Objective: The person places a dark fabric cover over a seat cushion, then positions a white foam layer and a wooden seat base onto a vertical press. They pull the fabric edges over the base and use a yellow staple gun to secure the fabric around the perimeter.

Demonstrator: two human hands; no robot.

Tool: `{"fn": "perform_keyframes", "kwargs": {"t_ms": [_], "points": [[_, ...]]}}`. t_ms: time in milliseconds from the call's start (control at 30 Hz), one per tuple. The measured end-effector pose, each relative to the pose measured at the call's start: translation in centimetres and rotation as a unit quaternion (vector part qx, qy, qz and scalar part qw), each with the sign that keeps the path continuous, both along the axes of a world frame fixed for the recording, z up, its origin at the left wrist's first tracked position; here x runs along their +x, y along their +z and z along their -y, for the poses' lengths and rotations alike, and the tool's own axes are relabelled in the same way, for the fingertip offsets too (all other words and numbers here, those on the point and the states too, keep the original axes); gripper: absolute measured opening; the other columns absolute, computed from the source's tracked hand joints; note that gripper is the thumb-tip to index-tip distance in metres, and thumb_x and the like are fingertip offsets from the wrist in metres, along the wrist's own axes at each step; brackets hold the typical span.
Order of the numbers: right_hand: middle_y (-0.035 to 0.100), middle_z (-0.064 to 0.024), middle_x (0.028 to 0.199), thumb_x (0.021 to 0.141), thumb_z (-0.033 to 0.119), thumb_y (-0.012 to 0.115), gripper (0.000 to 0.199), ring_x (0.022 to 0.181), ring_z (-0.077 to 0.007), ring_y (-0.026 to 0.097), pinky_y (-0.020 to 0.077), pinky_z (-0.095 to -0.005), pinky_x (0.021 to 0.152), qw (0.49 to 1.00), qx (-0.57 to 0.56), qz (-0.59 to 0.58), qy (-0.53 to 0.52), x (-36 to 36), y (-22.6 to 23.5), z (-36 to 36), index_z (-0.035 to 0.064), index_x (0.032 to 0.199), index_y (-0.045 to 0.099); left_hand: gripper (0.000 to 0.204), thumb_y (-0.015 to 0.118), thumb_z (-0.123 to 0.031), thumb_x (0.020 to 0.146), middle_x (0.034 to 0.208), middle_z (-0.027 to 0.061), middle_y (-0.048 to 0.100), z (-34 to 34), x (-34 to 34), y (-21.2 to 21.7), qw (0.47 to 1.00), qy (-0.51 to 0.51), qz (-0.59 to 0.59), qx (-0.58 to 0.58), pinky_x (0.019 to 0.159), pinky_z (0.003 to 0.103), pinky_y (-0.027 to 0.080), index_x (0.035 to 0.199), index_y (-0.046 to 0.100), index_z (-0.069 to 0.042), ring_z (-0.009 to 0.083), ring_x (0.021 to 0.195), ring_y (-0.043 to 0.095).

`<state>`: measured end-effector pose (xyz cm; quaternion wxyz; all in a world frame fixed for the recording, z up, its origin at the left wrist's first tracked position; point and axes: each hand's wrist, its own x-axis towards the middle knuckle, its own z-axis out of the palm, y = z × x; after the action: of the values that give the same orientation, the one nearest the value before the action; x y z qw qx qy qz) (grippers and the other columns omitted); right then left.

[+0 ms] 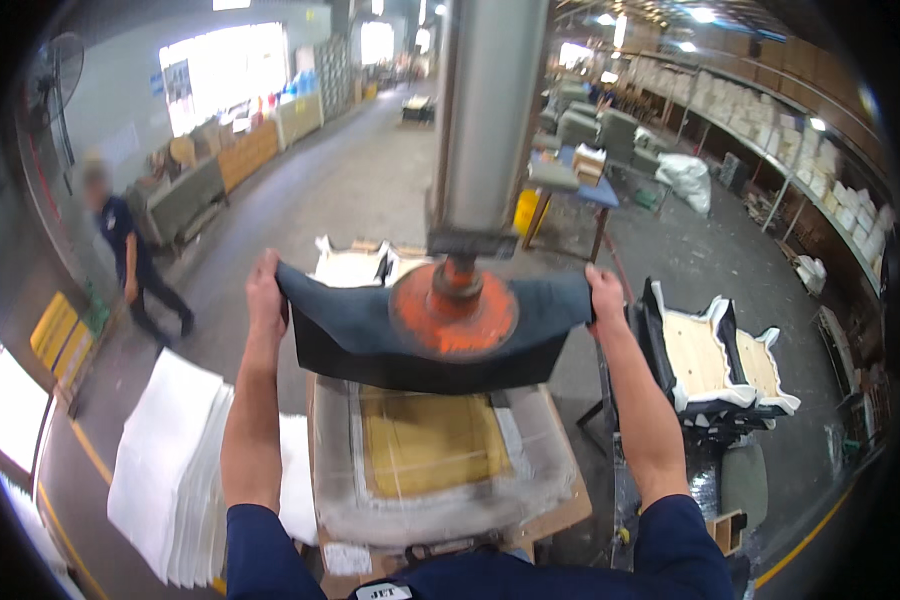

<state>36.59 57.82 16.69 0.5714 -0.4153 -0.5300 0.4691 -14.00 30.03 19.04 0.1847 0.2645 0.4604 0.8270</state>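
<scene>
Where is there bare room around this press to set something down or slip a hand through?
Bare concrete floor lies open beyond the dark cover, between the grey column and the left benches. Close in it is crowded: the white sheet stack at left, the padded seat base below, upholstered seats at right. The left hand and right hand grip the cover's ends.

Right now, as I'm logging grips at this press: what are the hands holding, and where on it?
Both hold one dark fabric cover stretched under the orange press disc: the left hand grips its left end, the right hand its right end.
</scene>
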Motion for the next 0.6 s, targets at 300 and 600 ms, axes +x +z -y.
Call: {"fn": "perform_keyframes", "kwargs": {"t_ms": [300, 600], "points": [[0.062, -0.0005, 0.077, 0.098, 0.028, 0.068, 0.022, 0.070, -0.0106, 0.059, 0.0487, -0.0300, 0.065, 0.997, -0.064, 0.027, -0.018, -2.1, 3.6, -2.0, 0.0060, 0.100, 0.065, 0.036, 0.054, -0.033, 0.105, 0.101, 0.0056, 0.065, -0.8, -3.6, 4.8, 0.981, 0.169, -0.090, -0.022, 0.084, 0.032, 0.048, 0.111, 0.066, 0.000, 0.0153, 0.093, 0.058], [0.064, -0.0035, 0.085, 0.095, 0.022, 0.068, 0.024, 0.079, -0.0124, 0.056, 0.0471, -0.0311, 0.072, 0.989, -0.110, 0.099, 0.023, 2.5, -12.0, 5.9, -0.0020, 0.096, 0.067, 0.044, 0.053, -0.032, 0.104, 0.081, 0.0135, 0.064, 8.2, -4.1, -15.6, 0.901, 0.131, -0.161, -0.382, 0.075, 0.039, 0.046, 0.090, 0.062, 0.009, 0.0196, 0.077, 0.051]]}}
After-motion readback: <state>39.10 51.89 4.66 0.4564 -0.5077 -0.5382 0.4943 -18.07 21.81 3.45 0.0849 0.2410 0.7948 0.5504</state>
